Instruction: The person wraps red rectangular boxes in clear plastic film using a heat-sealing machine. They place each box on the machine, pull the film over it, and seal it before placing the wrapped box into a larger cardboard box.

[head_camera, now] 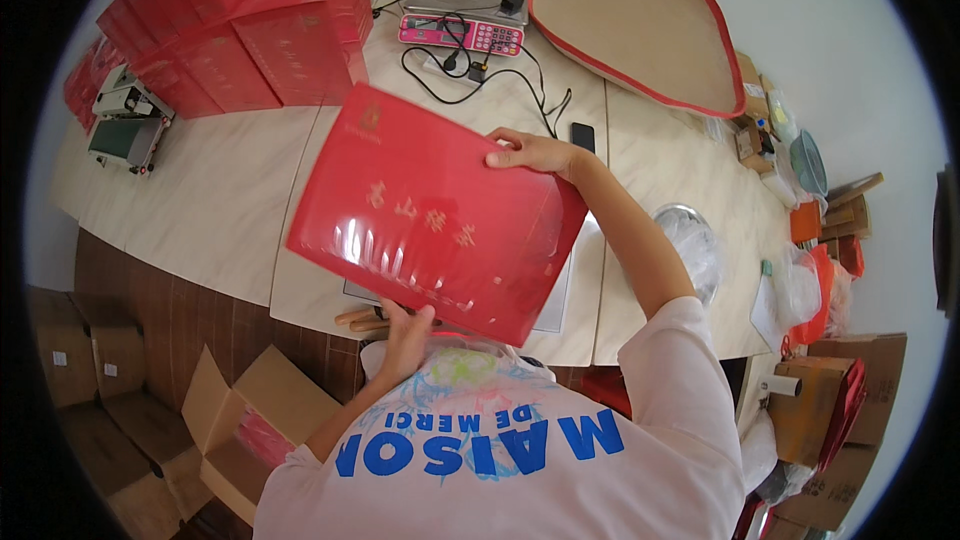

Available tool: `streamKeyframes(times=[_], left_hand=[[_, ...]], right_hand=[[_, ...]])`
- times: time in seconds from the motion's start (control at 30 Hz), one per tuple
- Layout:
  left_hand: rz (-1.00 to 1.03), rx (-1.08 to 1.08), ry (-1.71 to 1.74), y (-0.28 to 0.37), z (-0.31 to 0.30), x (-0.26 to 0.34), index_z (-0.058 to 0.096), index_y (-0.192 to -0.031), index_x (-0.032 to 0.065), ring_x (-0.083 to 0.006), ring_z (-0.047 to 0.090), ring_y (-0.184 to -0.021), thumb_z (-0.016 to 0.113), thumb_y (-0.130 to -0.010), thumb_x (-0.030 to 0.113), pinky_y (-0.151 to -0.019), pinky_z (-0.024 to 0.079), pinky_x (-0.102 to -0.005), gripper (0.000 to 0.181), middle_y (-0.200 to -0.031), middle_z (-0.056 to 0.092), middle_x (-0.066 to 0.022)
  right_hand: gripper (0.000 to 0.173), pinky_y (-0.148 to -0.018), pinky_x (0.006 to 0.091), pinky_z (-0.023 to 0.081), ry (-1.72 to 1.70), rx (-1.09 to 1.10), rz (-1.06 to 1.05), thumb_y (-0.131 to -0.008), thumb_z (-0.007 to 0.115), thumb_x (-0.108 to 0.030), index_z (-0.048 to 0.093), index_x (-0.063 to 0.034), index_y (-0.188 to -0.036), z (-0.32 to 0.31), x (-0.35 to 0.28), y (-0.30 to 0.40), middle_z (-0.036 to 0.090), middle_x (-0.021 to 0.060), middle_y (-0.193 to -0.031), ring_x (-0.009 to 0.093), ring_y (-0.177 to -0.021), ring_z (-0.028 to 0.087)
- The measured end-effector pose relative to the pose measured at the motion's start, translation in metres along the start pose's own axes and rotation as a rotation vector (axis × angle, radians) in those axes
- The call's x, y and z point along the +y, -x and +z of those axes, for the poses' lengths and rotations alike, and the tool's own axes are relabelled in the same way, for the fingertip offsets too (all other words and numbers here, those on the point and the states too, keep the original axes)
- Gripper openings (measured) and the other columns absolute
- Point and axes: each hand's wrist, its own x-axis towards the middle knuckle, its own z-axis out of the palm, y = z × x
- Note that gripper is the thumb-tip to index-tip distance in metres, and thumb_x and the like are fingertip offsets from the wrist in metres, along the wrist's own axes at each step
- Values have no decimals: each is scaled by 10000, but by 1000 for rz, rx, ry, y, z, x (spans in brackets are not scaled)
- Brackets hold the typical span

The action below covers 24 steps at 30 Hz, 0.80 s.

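Observation:
A flat red gift box in shiny clear film, bearing gold writing, is held tilted over the front of the marble-patterned table. My right hand grips its far edge, thumb on the top face and fingers curled behind. Along the near edge, my left hand holds the box from below, its fingers partly hidden. Under the box, part of a dark-edged flat panel shows. Wooden handles stick out beside my left hand.
Stacked red boxes and a small machine stand at left. A pink digital scale with cables, a phone and a red-rimmed tray lie farther back. A metal bowl stands right; an open carton sits below left.

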Motion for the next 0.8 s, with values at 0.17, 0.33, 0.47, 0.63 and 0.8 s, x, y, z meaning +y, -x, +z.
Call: streamKeyframes(times=[0.17,0.33,0.47,0.63,0.8], left_hand=[[-323,164,175,3,2,-22,-35,-1427,303,-310,301,-1335,354,-911,-71,-1027,377,-543,746,-1477,151,-107],[-345,89,183,3,3,-22,-89,-1419,318,-293,316,-1334,428,-931,22,-1052,344,-524,771,-1471,167,-113],[-643,91,163,-4,2,-8,-47,-1450,169,-275,358,-1314,441,-936,97,-1079,314,-454,713,-1438,257,-139],[-972,-378,35,-20,1,77,351,-1376,20,-241,499,-1213,331,-1000,293,-992,416,-373,465,-1296,515,-174],[248,28,-907,-81,-35,105,491,-1278,-22,-262,482,-1223,485,-950,202,-1032,352,-345,398,-1297,532,-136]], right_hand=[[749,-940,344,429,90,-71,103,-718,745,-484,476,-102,-1303,-8,17,-21,539,129,-1215,223,-1109,532],[656,-933,320,432,178,-33,109,-761,713,-470,548,-77,-1260,-11,42,-35,589,117,-1183,207,-1082,554],[543,-928,326,430,475,37,93,-822,667,-421,590,-35,-1196,2,43,-43,615,147,-1140,244,-1073,568],[381,-949,385,415,499,883,-490,-828,642,-185,580,-22,-1167,51,63,-4,582,187,-1154,339,-1105,525],[573,-1021,429,327,527,1393,-126,-878,596,-171,349,81,-1330,93,124,65,402,267,-1314,415,-1214,393]])
